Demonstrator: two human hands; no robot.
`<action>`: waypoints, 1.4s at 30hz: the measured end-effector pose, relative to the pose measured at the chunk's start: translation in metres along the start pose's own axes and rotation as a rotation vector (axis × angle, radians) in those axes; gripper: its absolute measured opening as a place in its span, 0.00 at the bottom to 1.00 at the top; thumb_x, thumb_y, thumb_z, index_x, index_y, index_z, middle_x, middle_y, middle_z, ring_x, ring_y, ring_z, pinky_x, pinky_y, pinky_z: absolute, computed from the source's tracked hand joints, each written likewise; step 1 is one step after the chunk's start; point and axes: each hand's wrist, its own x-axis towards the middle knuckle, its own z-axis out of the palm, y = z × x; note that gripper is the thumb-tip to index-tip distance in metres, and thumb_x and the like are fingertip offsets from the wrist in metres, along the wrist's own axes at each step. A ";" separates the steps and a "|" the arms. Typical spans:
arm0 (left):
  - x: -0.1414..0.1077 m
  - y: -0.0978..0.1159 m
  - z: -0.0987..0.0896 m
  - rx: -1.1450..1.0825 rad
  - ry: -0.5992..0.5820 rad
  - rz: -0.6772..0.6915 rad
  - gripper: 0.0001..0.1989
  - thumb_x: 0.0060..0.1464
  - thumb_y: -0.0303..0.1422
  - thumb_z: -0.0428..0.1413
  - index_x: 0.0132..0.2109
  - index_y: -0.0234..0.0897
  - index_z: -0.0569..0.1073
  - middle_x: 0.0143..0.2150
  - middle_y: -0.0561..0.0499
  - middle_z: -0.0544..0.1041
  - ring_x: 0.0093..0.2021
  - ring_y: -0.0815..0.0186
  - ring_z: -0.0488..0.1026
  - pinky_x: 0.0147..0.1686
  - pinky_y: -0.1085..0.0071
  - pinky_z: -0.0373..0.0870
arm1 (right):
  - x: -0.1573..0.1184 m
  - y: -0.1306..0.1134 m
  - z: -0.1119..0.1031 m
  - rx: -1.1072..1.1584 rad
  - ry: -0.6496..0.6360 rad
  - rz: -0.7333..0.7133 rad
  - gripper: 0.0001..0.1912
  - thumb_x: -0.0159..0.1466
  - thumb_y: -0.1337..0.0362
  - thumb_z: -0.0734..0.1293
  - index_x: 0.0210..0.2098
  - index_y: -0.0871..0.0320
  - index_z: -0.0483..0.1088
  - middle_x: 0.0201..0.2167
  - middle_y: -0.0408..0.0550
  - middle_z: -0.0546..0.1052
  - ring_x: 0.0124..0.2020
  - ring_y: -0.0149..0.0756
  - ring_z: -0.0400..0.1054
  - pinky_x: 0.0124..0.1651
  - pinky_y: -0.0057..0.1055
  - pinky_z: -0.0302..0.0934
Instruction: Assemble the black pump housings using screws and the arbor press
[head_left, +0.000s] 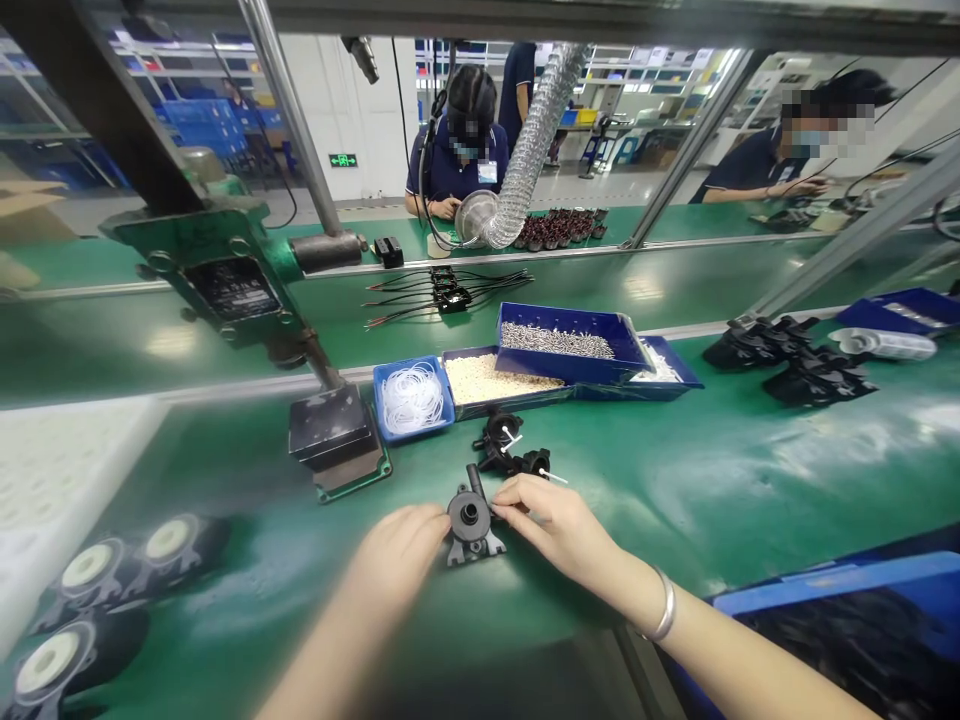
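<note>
A black plastic pump housing (469, 516), with a round face, a central hole and a pipe stub pointing up, is between my two hands above the green bench. My left hand (401, 545), slightly blurred, has its fingers closed on the left edge of the housing. My right hand (544, 515), with a silver bracelet at the wrist, pinches the right edge beside the stub. Its fingertips partly hide that side. Just beyond lie more black housings (501, 432) with thin white sticks standing out of them.
A press (330, 425) stands at left. Behind are a blue tray of clear rings (412, 398), a tray of pale pieces (495, 380) and a bin of metal parts (555, 340). Housings with white rings (90, 568) lie left; a blue crate (840, 585) is right. Co-workers sit opposite.
</note>
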 end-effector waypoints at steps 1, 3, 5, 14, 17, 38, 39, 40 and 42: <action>0.000 0.000 0.000 -0.046 -0.004 -0.057 0.09 0.66 0.28 0.47 0.45 0.35 0.72 0.40 0.47 0.82 0.38 0.62 0.80 0.39 0.68 0.78 | -0.002 0.001 0.000 -0.058 -0.019 -0.065 0.06 0.70 0.69 0.62 0.42 0.58 0.70 0.37 0.49 0.76 0.39 0.37 0.72 0.43 0.33 0.68; -0.001 -0.001 0.000 -0.130 -0.018 -0.159 0.07 0.66 0.29 0.49 0.43 0.36 0.72 0.37 0.48 0.81 0.37 0.64 0.80 0.38 0.71 0.78 | -0.006 0.002 -0.001 -0.186 -0.059 -0.183 0.08 0.71 0.70 0.60 0.47 0.60 0.69 0.41 0.53 0.77 0.42 0.40 0.72 0.46 0.37 0.70; -0.003 -0.002 -0.002 -0.121 -0.065 -0.142 0.08 0.65 0.28 0.49 0.43 0.36 0.73 0.38 0.47 0.81 0.38 0.63 0.80 0.38 0.70 0.79 | -0.011 0.002 -0.001 -0.280 -0.090 -0.243 0.10 0.71 0.70 0.60 0.51 0.60 0.68 0.44 0.55 0.77 0.45 0.42 0.73 0.49 0.40 0.71; -0.004 0.005 -0.003 0.027 -0.055 -0.004 0.11 0.62 0.26 0.50 0.49 0.31 0.72 0.43 0.42 0.82 0.42 0.58 0.81 0.44 0.63 0.81 | -0.028 0.008 0.011 -0.268 -0.026 -0.203 0.22 0.69 0.71 0.62 0.62 0.60 0.59 0.53 0.58 0.73 0.54 0.44 0.70 0.56 0.42 0.70; -0.010 0.006 0.005 0.096 -0.026 0.088 0.11 0.60 0.23 0.51 0.48 0.29 0.73 0.41 0.40 0.82 0.40 0.56 0.81 0.44 0.60 0.81 | -0.034 0.014 0.019 -0.297 0.017 -0.277 0.25 0.68 0.75 0.62 0.63 0.62 0.58 0.53 0.60 0.73 0.55 0.44 0.69 0.57 0.43 0.70; 0.006 0.015 0.027 -0.372 -0.150 -0.260 0.31 0.54 0.29 0.57 0.63 0.41 0.59 0.67 0.35 0.61 0.64 0.50 0.65 0.56 0.54 0.72 | 0.168 0.108 -0.158 -0.542 -0.100 0.497 0.11 0.64 0.60 0.71 0.30 0.63 0.74 0.28 0.47 0.77 0.32 0.35 0.73 0.41 0.32 0.68; 0.005 0.016 0.032 -0.389 -0.130 -0.267 0.29 0.55 0.28 0.56 0.62 0.41 0.60 0.67 0.35 0.61 0.64 0.51 0.65 0.57 0.55 0.72 | 0.169 0.114 -0.156 -0.521 -0.113 0.506 0.13 0.66 0.59 0.70 0.31 0.63 0.73 0.29 0.45 0.76 0.32 0.33 0.72 0.41 0.33 0.69; 0.003 0.016 0.037 -0.408 -0.111 -0.278 0.28 0.55 0.27 0.56 0.62 0.41 0.60 0.67 0.35 0.61 0.64 0.51 0.65 0.57 0.56 0.72 | 0.169 0.119 -0.154 -0.499 -0.112 0.511 0.13 0.67 0.59 0.68 0.32 0.63 0.73 0.30 0.44 0.76 0.32 0.32 0.72 0.41 0.33 0.69; -0.001 0.016 0.045 -0.437 -0.078 -0.308 0.28 0.55 0.27 0.55 0.62 0.41 0.61 0.66 0.35 0.62 0.64 0.50 0.65 0.57 0.55 0.71 | 0.166 0.125 -0.152 -0.442 -0.084 0.518 0.12 0.68 0.59 0.68 0.33 0.63 0.72 0.32 0.43 0.76 0.33 0.32 0.72 0.41 0.33 0.69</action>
